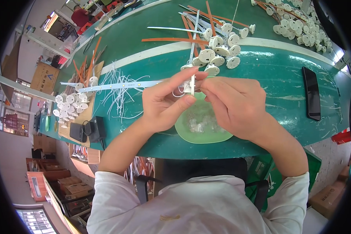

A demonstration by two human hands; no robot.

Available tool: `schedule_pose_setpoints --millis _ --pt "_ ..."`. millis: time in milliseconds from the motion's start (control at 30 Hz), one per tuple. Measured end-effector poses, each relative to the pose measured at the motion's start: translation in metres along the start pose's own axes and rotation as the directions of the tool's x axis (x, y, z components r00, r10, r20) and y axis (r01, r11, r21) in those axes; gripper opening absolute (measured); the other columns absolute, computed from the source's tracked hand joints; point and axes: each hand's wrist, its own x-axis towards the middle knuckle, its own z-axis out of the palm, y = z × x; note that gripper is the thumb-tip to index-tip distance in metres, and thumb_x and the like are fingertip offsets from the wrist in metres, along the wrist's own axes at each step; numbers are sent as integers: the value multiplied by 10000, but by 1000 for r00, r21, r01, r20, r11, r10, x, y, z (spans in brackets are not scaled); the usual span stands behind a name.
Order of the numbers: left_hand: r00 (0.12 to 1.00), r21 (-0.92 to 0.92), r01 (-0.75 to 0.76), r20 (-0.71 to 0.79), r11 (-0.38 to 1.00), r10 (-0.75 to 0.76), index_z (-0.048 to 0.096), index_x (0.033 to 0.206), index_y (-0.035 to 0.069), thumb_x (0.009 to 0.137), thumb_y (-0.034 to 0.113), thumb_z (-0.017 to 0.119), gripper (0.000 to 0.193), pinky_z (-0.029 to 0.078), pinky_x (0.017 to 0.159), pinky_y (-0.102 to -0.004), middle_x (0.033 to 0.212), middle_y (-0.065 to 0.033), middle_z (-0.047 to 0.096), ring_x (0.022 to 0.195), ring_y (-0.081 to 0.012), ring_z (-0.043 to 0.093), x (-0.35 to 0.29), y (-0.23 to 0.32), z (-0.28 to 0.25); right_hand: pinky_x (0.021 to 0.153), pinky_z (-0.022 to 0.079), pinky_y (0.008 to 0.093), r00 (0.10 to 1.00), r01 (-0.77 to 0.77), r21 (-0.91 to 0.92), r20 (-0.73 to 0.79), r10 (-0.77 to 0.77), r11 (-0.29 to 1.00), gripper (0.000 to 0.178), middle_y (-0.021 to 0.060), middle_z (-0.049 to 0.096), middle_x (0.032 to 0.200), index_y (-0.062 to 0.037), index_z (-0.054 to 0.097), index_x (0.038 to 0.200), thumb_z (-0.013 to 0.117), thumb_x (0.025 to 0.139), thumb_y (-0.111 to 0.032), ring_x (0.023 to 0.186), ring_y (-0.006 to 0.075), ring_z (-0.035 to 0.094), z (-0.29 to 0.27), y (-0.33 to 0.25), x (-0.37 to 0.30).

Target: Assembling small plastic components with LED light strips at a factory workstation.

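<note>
My left hand point(162, 103) grips a white round end cap point(192, 85), seen edge-on between thumb and fingers. From it a pale LED strip point(123, 85) with small yellow chips reaches out to the left, and a thin white wire loops below the fingers. My right hand point(238, 103) is closed in a pinch against the cap's right side; whatever lies between its fingertips is hidden. Beneath both hands sits a light green plastic bowl point(204, 137) with small clear pieces point(197, 125) inside.
Beyond my hands lies a pile of white end caps point(218, 58) with orange and white strips. More caps point(70, 105) lie at the left, beside loose white wires point(119, 95) and black power adapters point(96, 129). A black phone point(311, 93) rests at the right.
</note>
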Motion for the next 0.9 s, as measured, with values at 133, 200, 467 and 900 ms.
schedule_pose_setpoints --millis 133,200,467,900 --pt "1000 18 1 7 1000 -1 474 1403 -38 910 -51 616 513 490 999 -383 1326 -238 570 1215 -275 576 0 4 1 519 516 286 1000 -20 36 10 19 999 143 100 703 803 -17 672 917 670 787 42 618 228 677 -1 0 -1" --pt "1000 9 5 0 1000 -5 475 1403 -37 911 -48 620 514 487 1002 -383 1326 -237 570 1209 -273 580 0 4 2 518 515 289 1000 -19 36 5 19 999 142 101 702 802 -16 671 917 668 788 43 619 227 677 -1 0 -1" --pt "1000 65 -22 1 998 22 469 1410 -34 911 -38 628 523 533 932 -372 1322 -248 569 1175 -262 595 0 0 7 497 487 303 998 13 44 -67 -10 999 163 98 678 766 -3 647 899 667 750 60 577 250 634 7 -3 -4" --pt "998 146 -54 34 988 50 497 1394 -23 917 -19 620 494 547 915 -380 1266 -241 609 1121 -263 625 4 5 -1 467 471 311 985 67 60 -163 -56 996 144 92 619 703 -6 623 864 651 741 63 544 250 606 11 -6 -1"
